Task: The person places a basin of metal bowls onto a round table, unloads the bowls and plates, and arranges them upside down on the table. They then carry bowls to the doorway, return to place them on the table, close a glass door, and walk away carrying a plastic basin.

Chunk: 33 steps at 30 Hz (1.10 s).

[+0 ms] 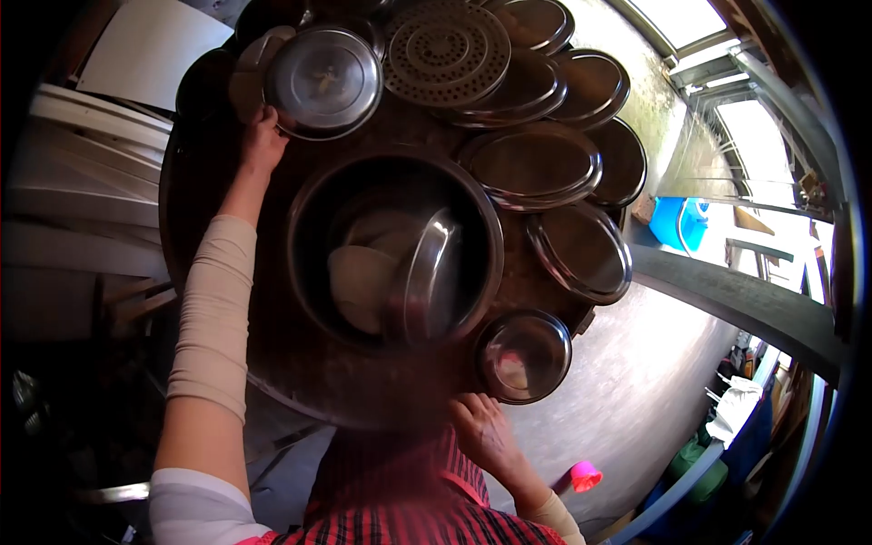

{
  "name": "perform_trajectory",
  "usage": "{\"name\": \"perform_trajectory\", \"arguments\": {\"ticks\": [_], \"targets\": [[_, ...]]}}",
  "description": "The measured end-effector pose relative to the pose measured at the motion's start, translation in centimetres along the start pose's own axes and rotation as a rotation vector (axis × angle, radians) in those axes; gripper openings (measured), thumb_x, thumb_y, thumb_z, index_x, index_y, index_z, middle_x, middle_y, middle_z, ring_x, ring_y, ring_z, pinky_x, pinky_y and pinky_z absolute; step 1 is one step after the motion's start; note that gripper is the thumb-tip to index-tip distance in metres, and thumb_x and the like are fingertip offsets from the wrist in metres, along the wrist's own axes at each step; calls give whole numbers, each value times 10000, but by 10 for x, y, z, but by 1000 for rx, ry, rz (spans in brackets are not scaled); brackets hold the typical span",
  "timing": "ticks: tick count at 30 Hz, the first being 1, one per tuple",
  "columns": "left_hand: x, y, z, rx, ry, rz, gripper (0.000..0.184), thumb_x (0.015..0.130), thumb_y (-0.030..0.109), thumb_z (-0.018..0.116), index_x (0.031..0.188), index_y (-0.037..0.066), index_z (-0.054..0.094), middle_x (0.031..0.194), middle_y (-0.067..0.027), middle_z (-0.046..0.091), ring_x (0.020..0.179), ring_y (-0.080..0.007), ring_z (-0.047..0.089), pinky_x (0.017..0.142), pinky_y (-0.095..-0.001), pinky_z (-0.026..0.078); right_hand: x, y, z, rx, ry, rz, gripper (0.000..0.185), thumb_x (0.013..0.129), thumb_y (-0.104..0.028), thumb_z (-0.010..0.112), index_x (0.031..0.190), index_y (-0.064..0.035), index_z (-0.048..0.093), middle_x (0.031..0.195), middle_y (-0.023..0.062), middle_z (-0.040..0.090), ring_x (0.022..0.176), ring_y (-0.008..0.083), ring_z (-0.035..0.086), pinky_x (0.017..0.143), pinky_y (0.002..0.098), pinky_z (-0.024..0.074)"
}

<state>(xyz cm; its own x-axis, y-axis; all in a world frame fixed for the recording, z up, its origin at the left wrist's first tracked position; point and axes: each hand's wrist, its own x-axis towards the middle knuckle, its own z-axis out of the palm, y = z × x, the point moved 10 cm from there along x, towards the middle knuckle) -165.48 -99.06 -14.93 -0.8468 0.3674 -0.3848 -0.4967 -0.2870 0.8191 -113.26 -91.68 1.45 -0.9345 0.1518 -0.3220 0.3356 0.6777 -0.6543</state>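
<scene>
At the upper left, my left hand (264, 143) pinches the near rim of a round steel plate (324, 80) with a small mark in its middle. Below it stands a large dark basin (302, 272). Inside the basin are a pale rounded piece (361, 286) and a shiny steel bowl (434, 272) tilted on its side, partly blurred. My right hand (488, 434) is at the front edge of the table, its fingers curled and their undersides hidden. Just above it sits a small steel bowl (524, 356) with a pale patch in its bottom.
Several oval steel trays (531, 168) lie along the right side of the round dark table (272, 350). A perforated steel disc (447, 53) rests at the back. Beyond the table are a blue bucket (679, 223), a pink cup (585, 475) on the floor and a grey beam (736, 291).
</scene>
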Motion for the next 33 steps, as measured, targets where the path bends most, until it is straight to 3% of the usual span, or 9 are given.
{"name": "perform_trajectory", "arguments": {"ticks": [3, 12, 15, 18, 21, 23, 25, 28, 33], "targets": [[16, -41, -5, -172, -133, -45, 86, 838, 78, 508, 846, 162, 491, 879, -1, 526, 838, -182, 513, 770, -366, 408, 4, 7, 13, -4, -36, 55, 222, 681, -32, 535, 901, -60, 533, 872, 87, 545, 780, 257, 520, 676, 350, 402], [42, -84, -25, 158, -185, -13, 309, 855, 132, 442, 1153, 68, 494, 1091, -48, 543, 988, -175, 509, 855, -298, 392, 16, 10, 9, -7, 71, 77, 240, 661, -64, 498, 901, -56, 508, 809, 103, 491, 750, 280, 484, 643, 373, 370], [28, -80, -49, 339, 208, -158, 312, 832, 180, 531, 1119, 57, 533, 1041, -40, 569, 963, -166, 524, 844, -270, 389, 21, 5, 5, -57, 104, 23, 221, 658, -65, 500, 879, -55, 502, 796, 101, 484, 736, 277, 479, 630, 372, 364], [25, -46, -33, 718, 224, 29, 317, 813, 194, 582, 1092, 46, 560, 998, -32, 581, 904, -148, 536, 808, -250, 396, 27, -3, -2, -73, 117, 15, 200, 674, -54, 505, 874, -51, 495, 785, 106, 469, 725, 291, 478, 628, 387, 373], [-17, -2, 11, 680, 239, 271, 286, 815, 188, 579, 1060, 39, 582, 963, -39, 585, 892, -118, 525, 786, -240, 398, 26, 1, -7, 99, 107, 113, 224, 710, -6, 505, 931, -36, 500, 845, 129, 499, 763, 311, 503, 650, 392, 411], [-81, 34, 66, 781, 94, 519, 209, 822, 165, 564, 967, 21, 606, 874, -48, 600, 824, -100, 539, 734, -242, 420, 32, 3, -20, 138, 182, 107, 240, 720, 10, 516, 957, -28, 504, 872, 135, 516, 780, 306, 514, 651, 376, 424], [-171, 30, 124, 799, -78, 332, 155, 839, 181, 552, 863, 35, 600, 788, -2, 579, 677, -55, 483, 628, -186, 387, 35, 8, -28, 217, 240, 106, 257, 721, 16, 534, 974, -23, 509, 892, 137, 531, 790, 294, 524, 645, 355, 429], [-278, 20, 197, 1048, -546, 606, 59, 778, 84, 609, 762, 32, 586, 667, -12, 521, 580, -67, 465, 498, -196, 370, 39, 4, -45, 293, 291, 59, 252, 720, 11, 554, 968, -24, 517, 884, 128, 539, 776, 277, 530, 626, 340, 429], [-316, -34, 214, 1178, -528, 561, 67, 807, 105, 568, 787, 40, 571, 647, 1, 513, 541, -51, 434, 472, -182, 338, 39, -11, -65, 303, 358, -34, 212, 722, -10, 579, 928, -36, 535, 840, 108, 542, 740, 260, 537, 594, 337, 428]]}}
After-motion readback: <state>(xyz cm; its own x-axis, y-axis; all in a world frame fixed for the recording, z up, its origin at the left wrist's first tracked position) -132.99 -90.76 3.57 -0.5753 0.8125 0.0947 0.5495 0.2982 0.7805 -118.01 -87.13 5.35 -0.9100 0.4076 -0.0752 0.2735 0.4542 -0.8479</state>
